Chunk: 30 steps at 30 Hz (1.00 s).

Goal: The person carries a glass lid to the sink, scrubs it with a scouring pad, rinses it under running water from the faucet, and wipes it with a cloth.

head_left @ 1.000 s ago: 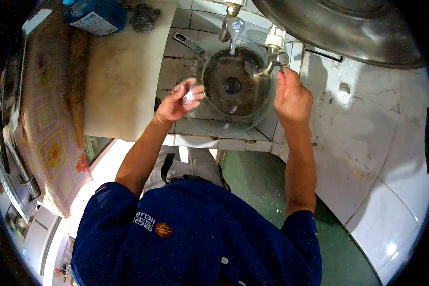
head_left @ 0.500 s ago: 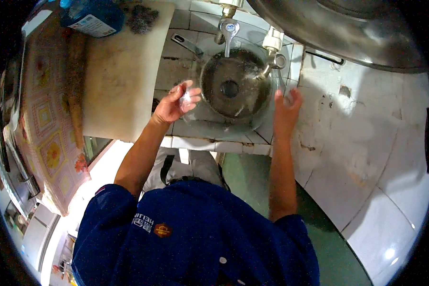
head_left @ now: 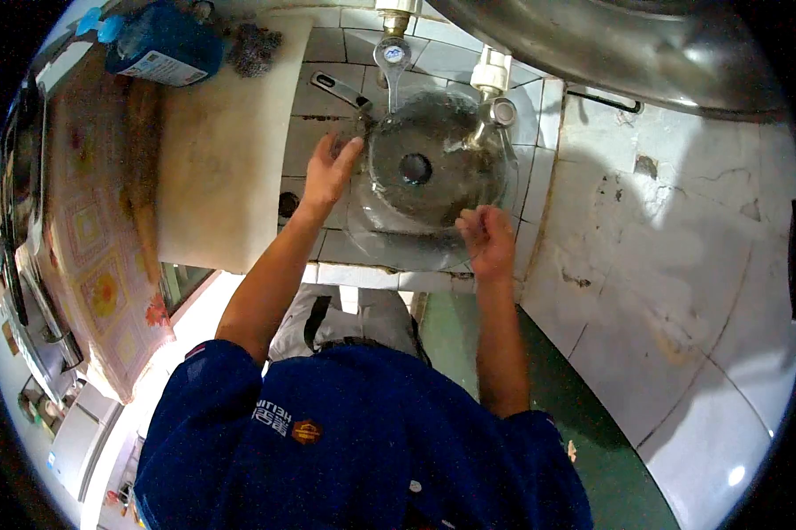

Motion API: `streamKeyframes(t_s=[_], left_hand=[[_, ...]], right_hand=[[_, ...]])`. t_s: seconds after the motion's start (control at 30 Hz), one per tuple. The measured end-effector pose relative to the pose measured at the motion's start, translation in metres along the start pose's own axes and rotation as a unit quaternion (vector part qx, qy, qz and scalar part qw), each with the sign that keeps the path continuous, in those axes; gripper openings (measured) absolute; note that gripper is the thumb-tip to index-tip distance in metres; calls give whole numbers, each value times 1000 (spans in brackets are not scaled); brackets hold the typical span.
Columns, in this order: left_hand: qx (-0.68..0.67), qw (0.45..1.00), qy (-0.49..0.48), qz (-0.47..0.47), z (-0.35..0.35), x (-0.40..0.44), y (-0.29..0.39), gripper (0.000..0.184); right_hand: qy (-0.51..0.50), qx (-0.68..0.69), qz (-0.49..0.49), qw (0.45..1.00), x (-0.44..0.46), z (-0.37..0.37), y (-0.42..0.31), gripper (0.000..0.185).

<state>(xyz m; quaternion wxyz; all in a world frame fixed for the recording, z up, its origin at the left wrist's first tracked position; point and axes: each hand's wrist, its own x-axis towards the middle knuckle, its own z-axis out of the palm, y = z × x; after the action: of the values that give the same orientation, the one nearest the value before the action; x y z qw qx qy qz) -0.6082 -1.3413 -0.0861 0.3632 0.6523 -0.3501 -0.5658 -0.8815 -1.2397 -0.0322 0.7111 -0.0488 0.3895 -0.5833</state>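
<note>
A clear round glass lid (head_left: 398, 240) with a black knob (head_left: 416, 168) lies over the tiled sink basin, under the taps. My left hand (head_left: 327, 172) is at the lid's left edge, thumb and fingers bent around the rim. At the near right edge, my right hand (head_left: 488, 238) has its fingers curled closed on the rim. Beyond the lid are two taps with metal levers, the left tap (head_left: 393, 55) and the right tap (head_left: 501, 112). A dark-and-silver handle (head_left: 337, 88) sticks out at the upper left of the lid; what it belongs to is unclear.
To the left lies a pale cutting board (head_left: 226, 168), with a blue bottle (head_left: 164, 49) and a steel scourer (head_left: 255, 49) at its far end. A large metal pan (head_left: 645, 53) overhangs the upper right. White tiles (head_left: 654, 256) cover the right counter.
My right hand has moved from beside the right tap's lever down and left to the lid's near rim. My left hand has turned from palm up and shifted slightly farther away. The view has shifted slightly.
</note>
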Motion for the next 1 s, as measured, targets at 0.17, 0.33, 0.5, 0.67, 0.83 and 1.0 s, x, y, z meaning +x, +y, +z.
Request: streamKeyframes(t_s=[0.17, 0.33, 0.5, 0.67, 0.83, 1.0], left_hand=[[332, 926, -44, 174, 51, 33, 21, 85], [422, 837, -122, 326, 116, 21, 58, 80], [492, 657, -201, 535, 149, 3, 67, 65], [352, 857, -239, 290, 85, 89, 69, 63], [368, 754, -169, 517, 93, 58, 63, 61], [235, 874, -199, 376, 82, 83, 75, 68]], right_hand=[[74, -96, -50, 991, 0, 2, 5, 18], [84, -141, -55, 985, 0, 12, 4, 16], [59, -152, -70, 984, 5, 7, 8, 17], [18, -130, -73, 989, 0, 8, -17, 18], [55, -163, -76, 982, 14, 10, -21, 20], [72, -186, -70, 977, 15, 10, -23, 21]])
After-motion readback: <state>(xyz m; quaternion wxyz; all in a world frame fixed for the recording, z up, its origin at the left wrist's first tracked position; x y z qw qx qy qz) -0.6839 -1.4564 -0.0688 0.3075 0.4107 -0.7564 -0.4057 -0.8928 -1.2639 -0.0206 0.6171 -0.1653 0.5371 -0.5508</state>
